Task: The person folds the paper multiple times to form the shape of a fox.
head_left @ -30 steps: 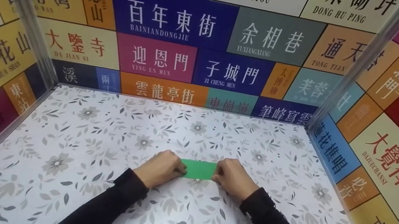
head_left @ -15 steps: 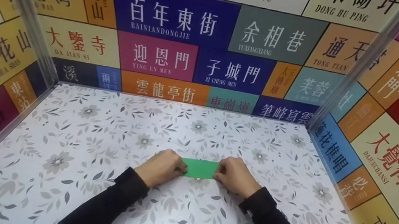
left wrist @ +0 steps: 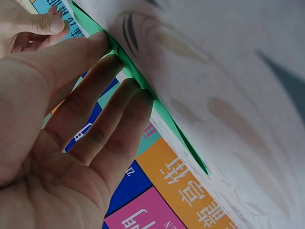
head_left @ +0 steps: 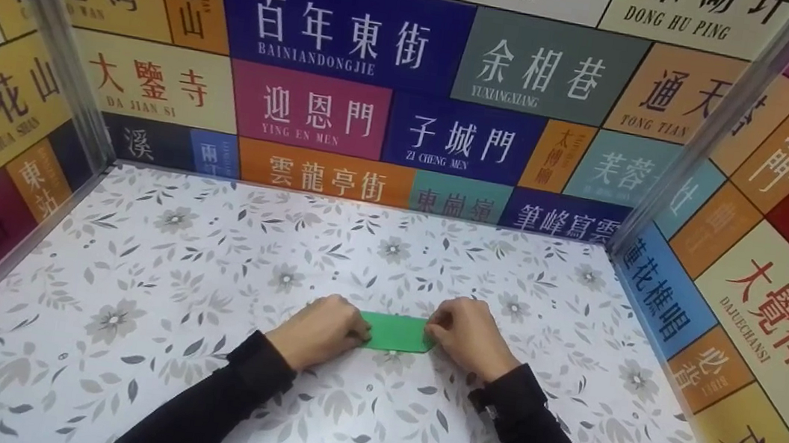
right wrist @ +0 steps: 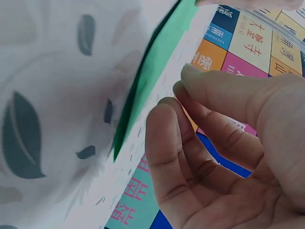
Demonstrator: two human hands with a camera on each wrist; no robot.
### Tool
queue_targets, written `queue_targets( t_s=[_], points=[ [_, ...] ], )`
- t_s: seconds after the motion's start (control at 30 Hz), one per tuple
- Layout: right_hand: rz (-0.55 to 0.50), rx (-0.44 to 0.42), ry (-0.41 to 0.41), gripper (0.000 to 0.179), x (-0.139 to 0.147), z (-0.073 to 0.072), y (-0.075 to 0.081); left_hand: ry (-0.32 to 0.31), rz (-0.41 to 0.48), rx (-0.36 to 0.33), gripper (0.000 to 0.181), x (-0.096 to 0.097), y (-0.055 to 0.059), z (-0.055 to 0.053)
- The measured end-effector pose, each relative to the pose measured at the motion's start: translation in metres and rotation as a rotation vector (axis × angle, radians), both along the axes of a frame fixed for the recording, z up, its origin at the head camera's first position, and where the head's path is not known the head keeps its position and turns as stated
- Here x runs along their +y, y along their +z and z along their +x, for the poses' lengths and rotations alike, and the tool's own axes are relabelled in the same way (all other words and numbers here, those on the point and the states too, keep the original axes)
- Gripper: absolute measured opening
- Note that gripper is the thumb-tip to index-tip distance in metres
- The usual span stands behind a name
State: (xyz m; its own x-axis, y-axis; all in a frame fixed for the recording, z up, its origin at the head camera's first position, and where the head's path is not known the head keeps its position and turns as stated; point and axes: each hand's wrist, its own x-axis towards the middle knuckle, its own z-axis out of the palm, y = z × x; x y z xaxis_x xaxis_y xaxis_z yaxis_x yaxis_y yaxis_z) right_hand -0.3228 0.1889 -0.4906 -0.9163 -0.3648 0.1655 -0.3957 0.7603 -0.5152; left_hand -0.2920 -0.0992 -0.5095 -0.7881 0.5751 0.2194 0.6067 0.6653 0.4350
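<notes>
A small strip of green paper [head_left: 397, 333] lies flat on the flower-patterned table [head_left: 208, 394]. In both wrist views the paper [right wrist: 151, 81] appears layered, as if folded. My left hand [head_left: 323, 329] holds its left end, thumb and fingertips against the paper [left wrist: 128, 67] in the left wrist view. My right hand [head_left: 472, 336] is just beyond the right end. In the right wrist view a gap parts the right hand [right wrist: 224, 148] from the paper; its fingers are loosely bent, thumb near the index fingertip, with nothing between them.
Upright panels covered in coloured place-name signs close off the back [head_left: 343, 27], left [head_left: 4, 91] and right [head_left: 769, 298] of the table. Clear strips [head_left: 706, 132] run up the corners.
My right hand has come off the paper's right end and shifted slightly up and to the right, baring that end's lower corner. The left hand has stayed put on the paper.
</notes>
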Motion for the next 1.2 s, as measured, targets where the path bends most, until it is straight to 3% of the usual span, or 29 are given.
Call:
queue_targets(
  t_s=[0.43, 0.83, 1.2],
  points=[
    [0.028, -0.005, -0.074, 0.008, 0.006, -0.007, -0.005, 0.001, -0.03, 0.107, 0.009, 0.003, 0.002, 0.003],
    [0.092, -0.015, -0.111, 0.021, 0.011, -0.006, -0.011, 0.008, -0.034, 0.111, 0.008, 0.003, 0.0, 0.006],
    [0.105, 0.0, -0.117, 0.019, 0.011, -0.006, -0.013, 0.022, -0.067, 0.151, 0.006, 0.005, -0.002, 0.006]
  ],
)
